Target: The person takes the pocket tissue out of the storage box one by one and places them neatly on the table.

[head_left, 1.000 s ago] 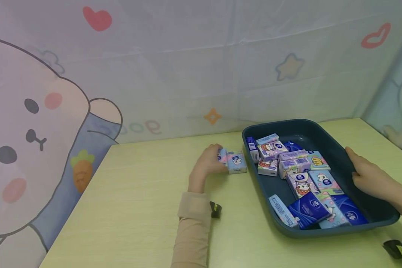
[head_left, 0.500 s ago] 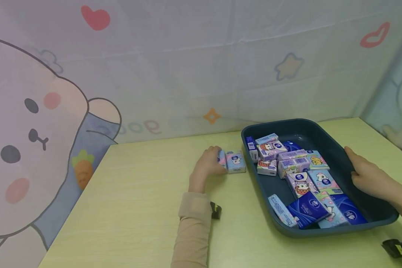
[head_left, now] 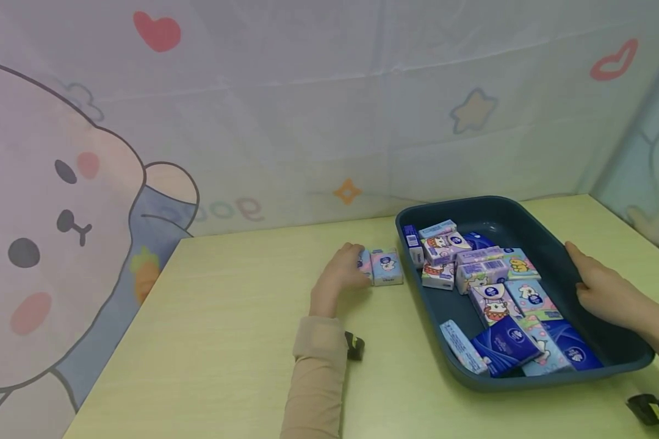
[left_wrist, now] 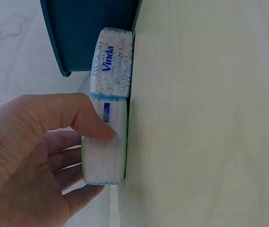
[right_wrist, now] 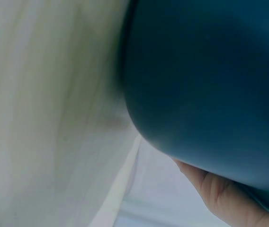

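Note:
My left hand (head_left: 337, 268) pinches a small pink-and-blue tissue pack (head_left: 365, 263) on the table, thumb along one side and fingers round the other in the left wrist view. End to end with it, touching, lies a second light blue tissue pack (head_left: 387, 267), marked Vinda (left_wrist: 111, 64) on its side. Just right of this pair stands a dark teal tub (head_left: 522, 228) with several tissue packs inside, some purple with cartoon prints, some deep blue. On the tub's right rim my right hand (head_left: 606, 296) grips, its thumb side hidden; the right wrist view shows mostly the tub's outer wall (right_wrist: 205, 94).
A pale yellow wooden table (head_left: 225, 341) carries everything. Behind it hangs a printed cloth backdrop (head_left: 285, 122) with a large cartoon animal (head_left: 49, 244) at left. Black straps (head_left: 354, 346) sit by both wrists.
Very little differs. The left hand and the pinched tissue pack have shifted slightly right against the second pack; the tub and right hand stay put.

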A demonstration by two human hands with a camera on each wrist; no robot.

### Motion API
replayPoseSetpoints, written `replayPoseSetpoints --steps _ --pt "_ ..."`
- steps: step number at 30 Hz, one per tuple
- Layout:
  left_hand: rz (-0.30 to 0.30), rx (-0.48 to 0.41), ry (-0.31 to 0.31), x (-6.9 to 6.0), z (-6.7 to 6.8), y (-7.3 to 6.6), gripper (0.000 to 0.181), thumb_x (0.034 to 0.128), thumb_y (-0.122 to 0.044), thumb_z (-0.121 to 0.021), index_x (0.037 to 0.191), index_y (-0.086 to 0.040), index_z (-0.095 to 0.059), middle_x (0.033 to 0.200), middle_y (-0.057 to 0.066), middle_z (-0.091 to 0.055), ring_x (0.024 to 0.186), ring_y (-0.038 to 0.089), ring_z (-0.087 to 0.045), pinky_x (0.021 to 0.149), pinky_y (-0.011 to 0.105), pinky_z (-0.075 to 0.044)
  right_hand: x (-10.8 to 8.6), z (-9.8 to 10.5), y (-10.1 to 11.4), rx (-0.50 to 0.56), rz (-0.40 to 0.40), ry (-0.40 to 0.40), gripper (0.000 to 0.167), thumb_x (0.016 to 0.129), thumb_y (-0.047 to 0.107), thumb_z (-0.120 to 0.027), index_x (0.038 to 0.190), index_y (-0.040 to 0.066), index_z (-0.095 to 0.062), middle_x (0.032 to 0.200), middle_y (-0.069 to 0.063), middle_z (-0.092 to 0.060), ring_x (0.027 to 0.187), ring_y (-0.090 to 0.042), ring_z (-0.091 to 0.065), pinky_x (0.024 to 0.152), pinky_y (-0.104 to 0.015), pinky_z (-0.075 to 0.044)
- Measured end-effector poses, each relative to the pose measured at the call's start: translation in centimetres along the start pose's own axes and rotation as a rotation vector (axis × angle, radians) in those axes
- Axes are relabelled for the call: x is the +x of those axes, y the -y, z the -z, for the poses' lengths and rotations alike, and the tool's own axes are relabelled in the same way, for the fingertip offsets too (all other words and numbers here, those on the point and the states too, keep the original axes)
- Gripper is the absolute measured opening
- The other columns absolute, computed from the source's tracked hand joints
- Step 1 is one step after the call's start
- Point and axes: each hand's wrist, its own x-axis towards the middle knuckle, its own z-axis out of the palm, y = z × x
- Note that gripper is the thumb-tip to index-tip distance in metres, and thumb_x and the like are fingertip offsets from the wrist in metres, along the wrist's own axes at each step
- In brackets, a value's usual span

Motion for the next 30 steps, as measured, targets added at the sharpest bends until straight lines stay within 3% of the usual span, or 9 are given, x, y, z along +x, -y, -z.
replayPoseSetpoints --steps 19,26,30 --pt "0.026 -0.011 0.039 -0.2 0.0 -0.4 0.091 0.0735 -0.005 -0.076 0.150 -0.004 -0.027 0.151 0.016 -0.036 0.139 0.030 -0.038 0.116 0.042 -0.033 -0.1 -0.3 -0.5 -0.005 0.007 -0.004 0.074 0.085 -0.010 -0.034 0.145 -0.016 0.007 0.142 -0.050 -0.010 0.126 -0.066 -0.020 0.097 -0.074 -0.025" --pt "0.043 -0.043 0.047 -0.7 0.8 -1.0 0.094 0.0746 -0.005 -0.076 0.152 -0.008 -0.024 0.160 0.015 -0.019 0.150 0.028 -0.014 0.121 0.044 -0.021 -0.1 -0.2 -0.1 -0.010 0.012 -0.012 0.073 0.085 -0.010 -0.034 0.145 -0.017 0.007 0.142 -0.050 -0.012 0.126 -0.066 -0.021 0.097 -0.074 -0.026" --pt "0.016 -0.033 0.027 -1.3 1.8 -1.8 0.090 0.0767 -0.005 -0.075 0.152 -0.008 -0.025 0.159 0.015 -0.022 0.150 0.027 -0.017 0.121 0.042 -0.022 -0.1 0.1 0.3 -0.008 0.007 -0.010 0.073 0.085 -0.011 -0.034 0.145 -0.018 0.007 0.141 -0.050 -0.011 0.127 -0.066 -0.020 0.099 -0.074 -0.024"
